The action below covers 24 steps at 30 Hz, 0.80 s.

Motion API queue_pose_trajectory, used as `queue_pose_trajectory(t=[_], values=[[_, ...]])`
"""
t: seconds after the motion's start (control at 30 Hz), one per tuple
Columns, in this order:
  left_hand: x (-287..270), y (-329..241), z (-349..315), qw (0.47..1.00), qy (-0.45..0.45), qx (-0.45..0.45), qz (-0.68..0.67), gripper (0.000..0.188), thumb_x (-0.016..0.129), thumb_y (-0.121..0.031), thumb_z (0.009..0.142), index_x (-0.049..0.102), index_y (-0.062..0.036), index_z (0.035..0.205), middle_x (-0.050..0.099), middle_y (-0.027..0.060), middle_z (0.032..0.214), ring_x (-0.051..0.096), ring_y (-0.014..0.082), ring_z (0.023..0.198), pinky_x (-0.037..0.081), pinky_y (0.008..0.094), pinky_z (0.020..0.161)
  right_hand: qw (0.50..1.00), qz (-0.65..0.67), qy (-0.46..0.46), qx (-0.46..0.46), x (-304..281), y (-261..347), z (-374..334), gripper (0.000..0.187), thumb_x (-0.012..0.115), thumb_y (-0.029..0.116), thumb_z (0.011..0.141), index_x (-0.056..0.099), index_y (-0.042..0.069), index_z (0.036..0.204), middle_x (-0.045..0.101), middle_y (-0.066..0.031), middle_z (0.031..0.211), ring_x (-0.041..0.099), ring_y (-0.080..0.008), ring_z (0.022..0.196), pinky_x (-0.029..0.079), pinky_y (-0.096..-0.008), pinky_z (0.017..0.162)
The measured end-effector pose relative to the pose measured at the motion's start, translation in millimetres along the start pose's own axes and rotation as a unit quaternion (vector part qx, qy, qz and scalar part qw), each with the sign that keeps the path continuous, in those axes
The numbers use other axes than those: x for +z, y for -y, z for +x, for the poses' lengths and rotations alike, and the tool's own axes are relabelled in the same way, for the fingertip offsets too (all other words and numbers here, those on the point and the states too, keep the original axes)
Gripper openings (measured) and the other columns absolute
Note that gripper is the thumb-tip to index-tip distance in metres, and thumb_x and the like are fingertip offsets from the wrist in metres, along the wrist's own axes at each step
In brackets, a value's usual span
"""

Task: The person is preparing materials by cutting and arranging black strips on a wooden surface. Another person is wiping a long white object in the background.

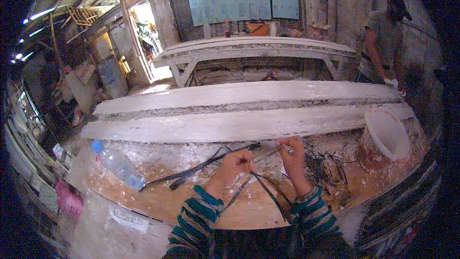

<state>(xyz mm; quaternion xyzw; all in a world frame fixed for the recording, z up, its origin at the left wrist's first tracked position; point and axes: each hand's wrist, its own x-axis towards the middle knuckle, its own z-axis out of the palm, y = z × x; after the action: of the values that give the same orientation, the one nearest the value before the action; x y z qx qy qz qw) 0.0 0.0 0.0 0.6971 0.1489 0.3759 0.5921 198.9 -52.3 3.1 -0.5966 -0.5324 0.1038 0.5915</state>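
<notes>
My left hand (235, 164) is closed, with its fingers pinching thin dark strips (261, 182) that hang down towards me over the board. My right hand (293, 159) is raised just to the right, thumb and fingers pressed together; what they grip is too small to make out. To the left of my left hand, longer black strips (194, 169) lie across the work surface. A tangle of dark strands (327, 169) lies beside my right hand. The wooden work surface (249, 213) under both hands is smeared with white.
Two long whitish planks (206, 123) lie just beyond my hands. A clear water bottle with a blue cap (117, 165) rests on the left. On the right stands a white-smeared bucket (383, 136). Behind are another long bench (258, 50) and a person (387, 38) at the far right.
</notes>
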Motion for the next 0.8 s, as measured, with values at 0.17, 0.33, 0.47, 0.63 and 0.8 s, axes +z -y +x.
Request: queue_pose_trajectory(t=[0.17, 0.33, 0.47, 0.63, 0.8], values=[[-21, -2, 9, 0.937, -0.307, -0.023, 0.163, 0.009, 0.064, -0.009, 0.074, 0.059, -0.0029, 0.077, 0.061, 0.0048, 0.073, 0.054, 0.0097, 0.063, 0.044, 0.0215, 0.056, 0.975, 0.144, 0.152, 0.071, -10, 23, 0, 0.007, 0.064, 0.012, 0.072, 0.061, 0.005, 0.075, 0.053, -0.0043, 0.092, 0.049, -0.0175, 0.089, 0.034, -0.0319, 0.086], [-18, -2, 6, 0.925, -0.361, -0.016, 0.118, 0.006, 0.064, -0.004, 0.073, 0.06, -0.0008, 0.074, 0.056, -0.0012, 0.065, 0.049, 0.0048, 0.059, 0.04, 0.0184, 0.054, 0.869, 0.303, 0.385, 0.072, 5, 40, -23, 0.007, 0.064, 0.01, 0.072, 0.063, 0.005, 0.077, 0.05, -0.0061, 0.108, 0.045, -0.0185, 0.102, 0.033, -0.0321, 0.09], [-12, 0, 5, 0.92, -0.307, 0.007, 0.243, 0.004, 0.063, -0.004, 0.073, 0.061, -0.0008, 0.075, 0.056, 0.0022, 0.069, 0.052, 0.008, 0.063, 0.041, 0.0202, 0.055, 0.886, 0.28, 0.362, 0.076, 2, 44, -23, 0.007, 0.067, 0.007, 0.069, 0.064, 0.004, 0.075, 0.057, -0.0057, 0.097, 0.048, -0.0197, 0.102, 0.034, -0.0329, 0.09], [4, -10, 4, 0.957, -0.157, 0.005, 0.242, 0.006, 0.06, -0.007, 0.076, 0.06, -0.0015, 0.079, 0.055, 0.0039, 0.077, 0.052, 0.0096, 0.071, 0.042, 0.0222, 0.057, 0.935, 0.237, 0.241, 0.11, -5, 31, -14, 0.009, 0.066, 0.005, 0.068, 0.057, 0.004, 0.068, 0.058, -0.0037, 0.075, 0.053, -0.0188, 0.089, 0.039, -0.0325, 0.081], [24, -28, -8, 0.984, 0.097, -0.05, 0.137, 0.007, 0.056, -0.011, 0.081, 0.056, -0.0043, 0.083, 0.052, 0.0012, 0.08, 0.051, 0.0097, 0.072, 0.042, 0.0228, 0.059, 0.999, 0.011, 0.031, 0.006, 2, 15, -2, 0.013, 0.062, 0.003, 0.068, 0.05, 0.004, 0.068, 0.054, -0.0051, 0.07, 0.052, -0.0182, 0.079, 0.04, -0.0313, 0.076]])
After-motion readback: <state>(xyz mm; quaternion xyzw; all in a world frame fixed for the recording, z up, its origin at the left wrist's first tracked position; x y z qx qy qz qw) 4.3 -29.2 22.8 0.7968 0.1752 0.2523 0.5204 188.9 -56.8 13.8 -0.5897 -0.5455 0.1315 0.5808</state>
